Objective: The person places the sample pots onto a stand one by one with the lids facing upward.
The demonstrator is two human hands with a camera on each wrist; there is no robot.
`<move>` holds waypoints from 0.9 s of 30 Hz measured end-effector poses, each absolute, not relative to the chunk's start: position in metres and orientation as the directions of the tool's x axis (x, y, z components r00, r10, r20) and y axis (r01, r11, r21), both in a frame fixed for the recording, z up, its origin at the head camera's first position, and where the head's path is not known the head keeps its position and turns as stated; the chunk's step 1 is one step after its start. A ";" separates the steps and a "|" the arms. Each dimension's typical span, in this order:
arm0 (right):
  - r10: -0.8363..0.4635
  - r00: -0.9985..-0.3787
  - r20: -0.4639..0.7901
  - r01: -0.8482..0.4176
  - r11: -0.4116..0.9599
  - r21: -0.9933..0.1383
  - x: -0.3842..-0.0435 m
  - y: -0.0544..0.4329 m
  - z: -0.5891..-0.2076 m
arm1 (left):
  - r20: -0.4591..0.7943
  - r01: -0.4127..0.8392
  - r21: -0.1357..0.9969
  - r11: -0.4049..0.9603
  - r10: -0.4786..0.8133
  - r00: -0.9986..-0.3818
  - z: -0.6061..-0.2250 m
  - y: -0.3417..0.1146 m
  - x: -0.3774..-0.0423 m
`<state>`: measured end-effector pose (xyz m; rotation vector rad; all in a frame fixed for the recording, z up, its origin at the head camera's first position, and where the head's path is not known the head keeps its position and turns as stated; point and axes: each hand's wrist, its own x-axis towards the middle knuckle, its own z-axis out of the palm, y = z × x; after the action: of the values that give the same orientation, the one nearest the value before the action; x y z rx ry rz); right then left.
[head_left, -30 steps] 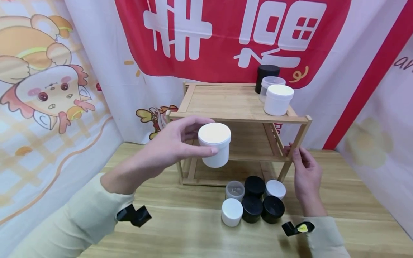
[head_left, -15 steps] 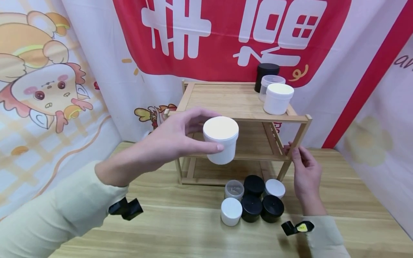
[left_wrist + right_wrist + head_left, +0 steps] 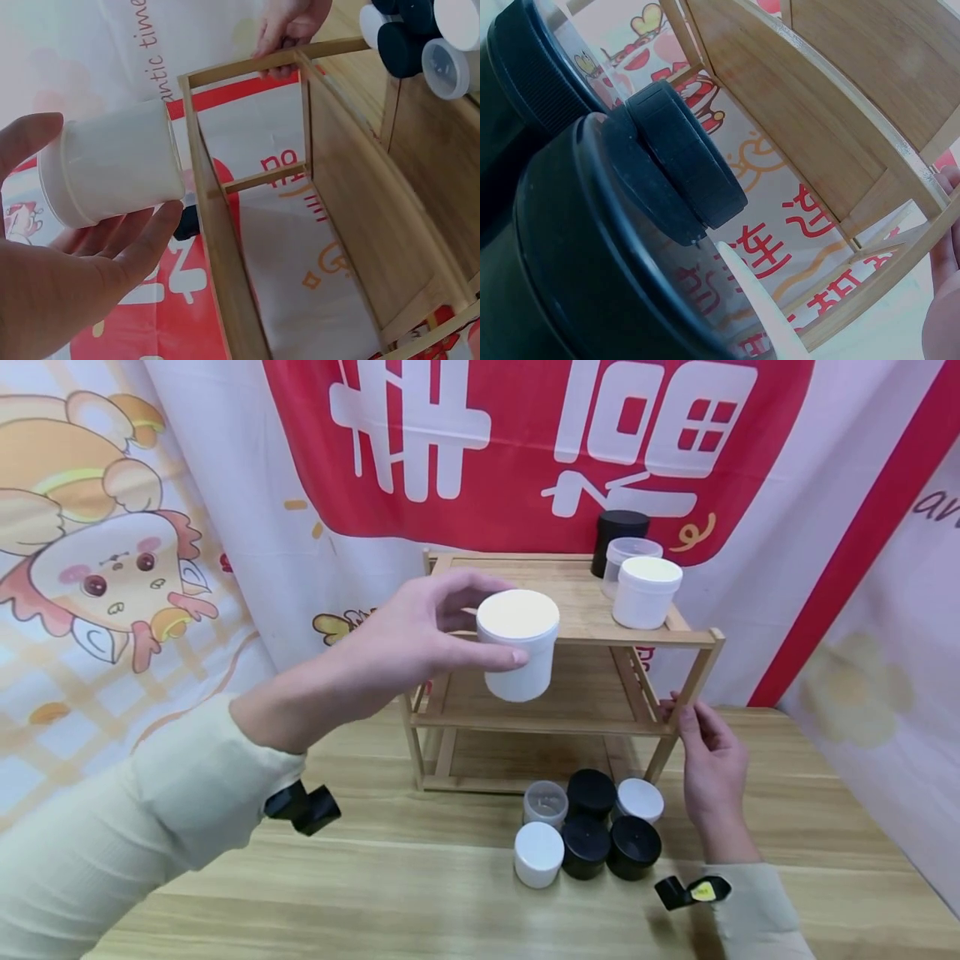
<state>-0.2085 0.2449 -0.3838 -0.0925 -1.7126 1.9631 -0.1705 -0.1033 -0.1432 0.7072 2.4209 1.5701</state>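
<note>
My left hand [image 3: 427, 631] grips a white lidded jar [image 3: 519, 647], thumb on its near side, held upright in front of the upper edge of a wooden shelf rack [image 3: 525, 723]. In the left wrist view the white jar [image 3: 116, 165] lies between thumb and fingers, apart from the rack. My right hand [image 3: 711, 760] holds the rack's right front post, fingers partly hidden behind it. On the top shelf's right side stand a white jar [image 3: 648, 595], a clear jar [image 3: 627, 553] and a black jar [image 3: 617, 539] in a row running back.
Several jars stand close together on the wooden table [image 3: 420, 877] before the rack: black jars [image 3: 633, 847], white jars [image 3: 538, 855] and a clear jar [image 3: 546, 803]. Printed cloth [image 3: 525, 443] hangs behind the rack and at both sides.
My left hand has lifted the white jar from the level of the middle opening to the top shelf's front edge, shifting slightly right. The right hand has stayed on the post.
</note>
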 end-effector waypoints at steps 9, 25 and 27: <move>0.433 -0.859 0.273 -0.317 -0.029 -0.948 -0.209 0.246 -0.384 | 0.077 0.272 0.877 0.396 0.442 -0.894 -0.124 -0.089 -0.192; 0.437 -0.853 0.284 -0.339 -0.052 -0.939 -0.210 0.246 -0.385 | -0.004 0.213 0.813 0.542 0.371 -0.928 -0.114 -0.066 -0.232; 0.438 -0.852 0.286 -0.342 -0.053 -0.938 -0.210 0.246 -0.385 | -0.001 0.210 0.807 0.552 0.357 -0.934 -0.114 -0.064 -0.237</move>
<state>-0.2103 0.2460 -0.3847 -0.1022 -1.7067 1.9535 -0.2369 -0.0637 -0.1138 0.4826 2.6195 1.3289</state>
